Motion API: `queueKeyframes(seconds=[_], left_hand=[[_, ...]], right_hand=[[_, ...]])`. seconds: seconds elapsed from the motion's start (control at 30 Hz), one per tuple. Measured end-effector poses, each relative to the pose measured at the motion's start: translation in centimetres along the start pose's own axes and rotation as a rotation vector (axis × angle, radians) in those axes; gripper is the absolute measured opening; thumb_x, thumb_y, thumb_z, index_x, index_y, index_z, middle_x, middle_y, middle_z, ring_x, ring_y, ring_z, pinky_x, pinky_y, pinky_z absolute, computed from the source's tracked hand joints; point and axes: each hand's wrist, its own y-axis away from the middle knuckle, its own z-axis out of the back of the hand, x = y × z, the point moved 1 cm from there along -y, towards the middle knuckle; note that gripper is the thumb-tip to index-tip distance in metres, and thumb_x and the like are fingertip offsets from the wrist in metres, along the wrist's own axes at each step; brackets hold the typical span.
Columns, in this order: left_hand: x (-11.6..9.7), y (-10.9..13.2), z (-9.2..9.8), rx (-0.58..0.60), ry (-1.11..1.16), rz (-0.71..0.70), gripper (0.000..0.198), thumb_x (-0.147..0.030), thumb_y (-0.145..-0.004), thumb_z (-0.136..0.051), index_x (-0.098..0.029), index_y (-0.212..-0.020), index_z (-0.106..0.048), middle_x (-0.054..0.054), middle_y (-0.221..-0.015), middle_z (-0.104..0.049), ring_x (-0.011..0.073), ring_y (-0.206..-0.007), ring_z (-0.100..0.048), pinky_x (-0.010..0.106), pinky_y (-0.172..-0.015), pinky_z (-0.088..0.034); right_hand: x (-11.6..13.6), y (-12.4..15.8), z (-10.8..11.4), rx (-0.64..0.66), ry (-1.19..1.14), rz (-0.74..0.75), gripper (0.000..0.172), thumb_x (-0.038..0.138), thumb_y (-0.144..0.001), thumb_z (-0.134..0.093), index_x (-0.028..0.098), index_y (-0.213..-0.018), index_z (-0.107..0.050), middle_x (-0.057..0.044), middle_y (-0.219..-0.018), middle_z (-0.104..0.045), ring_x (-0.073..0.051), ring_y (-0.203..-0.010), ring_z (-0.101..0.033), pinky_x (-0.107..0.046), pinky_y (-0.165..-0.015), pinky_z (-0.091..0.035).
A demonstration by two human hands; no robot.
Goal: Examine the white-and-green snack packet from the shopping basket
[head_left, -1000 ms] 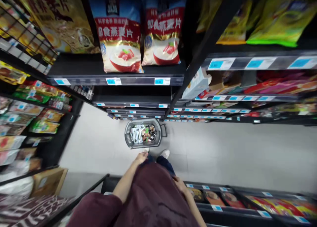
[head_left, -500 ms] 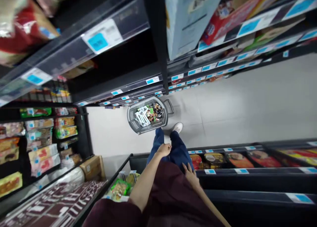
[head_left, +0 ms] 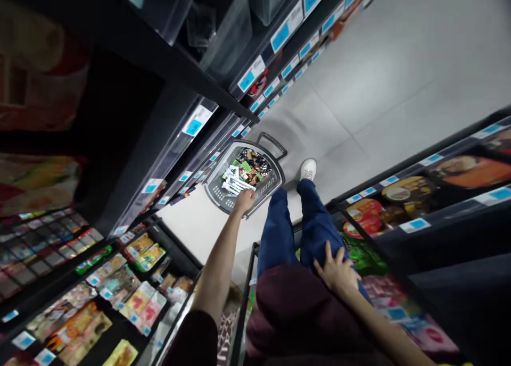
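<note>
My left hand point(head_left: 245, 200) is stretched forward over the near side of a grey shopping basket point(head_left: 219, 197), its fingers curled closed. Whatever it may hold is hidden, and I cannot tell whether it touches the basket. White packs with dark print point(head_left: 238, 185) lie in the basket, beside a heap of small dark, brown and green wrapped packs point(head_left: 255, 166). The basket stands on the floor, with its handle point(head_left: 273, 142) at the far end. My right hand point(head_left: 338, 267) rests open on my thigh in blue trousers point(head_left: 319, 233), fingers spread and holding nothing.
Dark shelves point(head_left: 167, 153) with price tags rise close along the left of the basket. Hanging packets point(head_left: 146, 302) fill a rack at lower left. A low case with food packs point(head_left: 407, 188) runs along the right. Pale tiled floor point(head_left: 359, 100) stretches away at upper right.
My left hand has reached from in front of my legs out over the basket. My right hand stays on my thigh. The view has turned, and the basket looks nearer.
</note>
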Motion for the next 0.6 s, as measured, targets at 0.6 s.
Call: queueKeyframes(seconds=[0.6], left_hand=[[13.6, -25.1, -1.1, 0.095, -0.544, 0.037, 0.024, -0.015, -0.083, -0.054, -0.007, -0.104, -0.063, 0.015, -0.147, -0.035, 0.0294, -0.132, -0.031, 0.036, -0.105, -0.033]], right_hand=[[1.4, -10.3, -4.3, -0.022, -0.361, -0.023, 0.087, 0.061, -0.086, -0.03, 0.005, -0.149, -0.006, -0.024, -0.125, -0.046, -0.039, -0.11, -0.048, -0.049, -0.079, -0.048]])
